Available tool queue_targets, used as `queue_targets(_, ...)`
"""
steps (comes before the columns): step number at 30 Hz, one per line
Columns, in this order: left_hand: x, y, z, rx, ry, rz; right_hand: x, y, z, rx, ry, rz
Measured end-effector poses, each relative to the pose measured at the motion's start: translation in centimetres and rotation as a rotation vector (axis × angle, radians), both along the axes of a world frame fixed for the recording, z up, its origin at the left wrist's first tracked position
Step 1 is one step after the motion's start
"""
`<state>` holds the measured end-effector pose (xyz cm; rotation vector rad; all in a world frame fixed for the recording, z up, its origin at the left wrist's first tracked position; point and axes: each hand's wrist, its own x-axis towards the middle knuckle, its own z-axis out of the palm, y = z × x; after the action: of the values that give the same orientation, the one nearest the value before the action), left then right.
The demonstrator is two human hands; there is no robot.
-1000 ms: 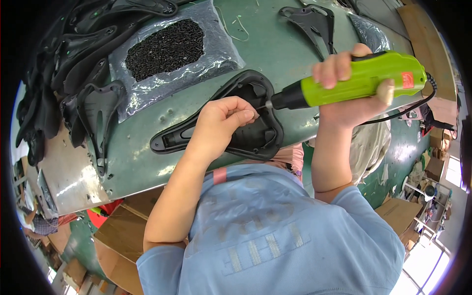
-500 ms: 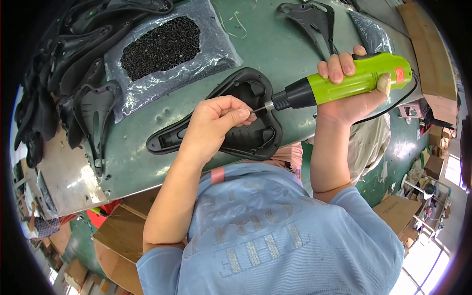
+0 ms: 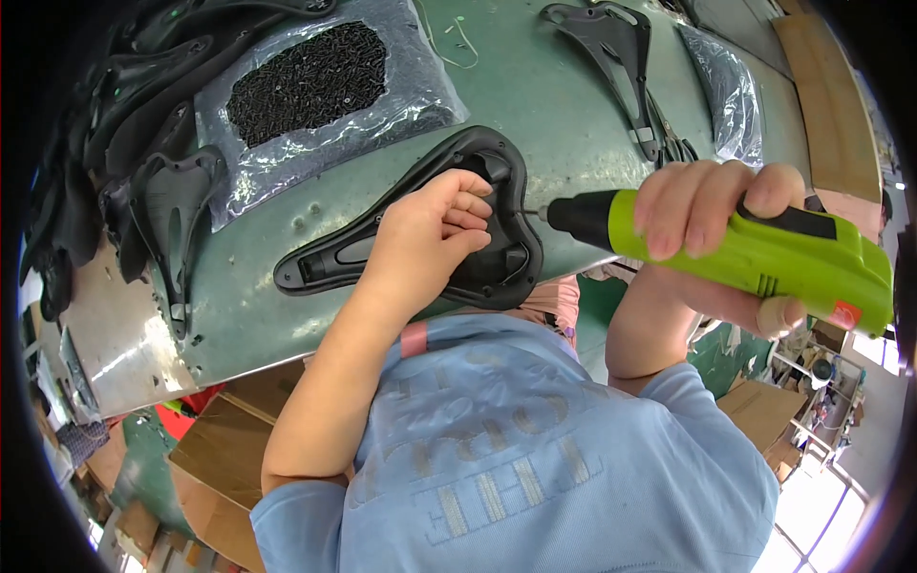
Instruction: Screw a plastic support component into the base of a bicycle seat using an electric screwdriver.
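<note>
A black bicycle saddle [image 3: 495, 272] lies underside up near the front edge of the green worktable [image 3: 258, 329]. Over its hollow middle rests my left hand [image 3: 430, 234], fingers curled in; whatever they may hold is hidden. My right hand [image 3: 712, 224] is wrapped round a green electric screwdriver [image 3: 788, 263] with a black nose. Its thin bit points left and reaches the wide rear rim of the saddle, just right of my left fingertips. Whether a screw sits at the bit's tip is too small to tell.
A clear plastic bag [image 3: 420, 95] with a heap of small black screws [image 3: 310, 84] lies behind the saddle. Black saddle parts [image 3: 153, 76] pile up at the left. Another saddle frame [image 3: 607, 53], scissors [image 3: 673, 143] and a second plastic bag [image 3: 726, 86] are at the back right.
The screwdriver and my right hand have come lower and rightward, the bit now reaching the saddle's rim. My left fingers have left the bit, where they were pinching, and curled inward.
</note>
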<state>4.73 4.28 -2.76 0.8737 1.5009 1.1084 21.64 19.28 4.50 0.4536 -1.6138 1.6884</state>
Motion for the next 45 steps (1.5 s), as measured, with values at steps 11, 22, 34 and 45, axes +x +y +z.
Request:
queue_targets(11, 0.8, -0.6, -0.9, 0.203, 0.286, 0.01, -1.8, -2.1, 0.9, 0.163, -0.208, 0.113)
queue_targets(22, 1.2, -0.6, -1.6, 0.166, 0.24, 0.031, -4.4, -0.9, 0.0, 0.341, -0.277, 0.294)
queue_targets(34, 1.1, -0.9, -1.2, 0.311, 0.45, 0.154, -6.4, -0.1, -0.4, 0.161, -0.224, 0.483)
queue_targets(45, -6.5, 1.2, 2.9, 0.428, 0.652, 0.202, -5.2, -1.0, -1.1, -0.185, -0.184, 0.01)
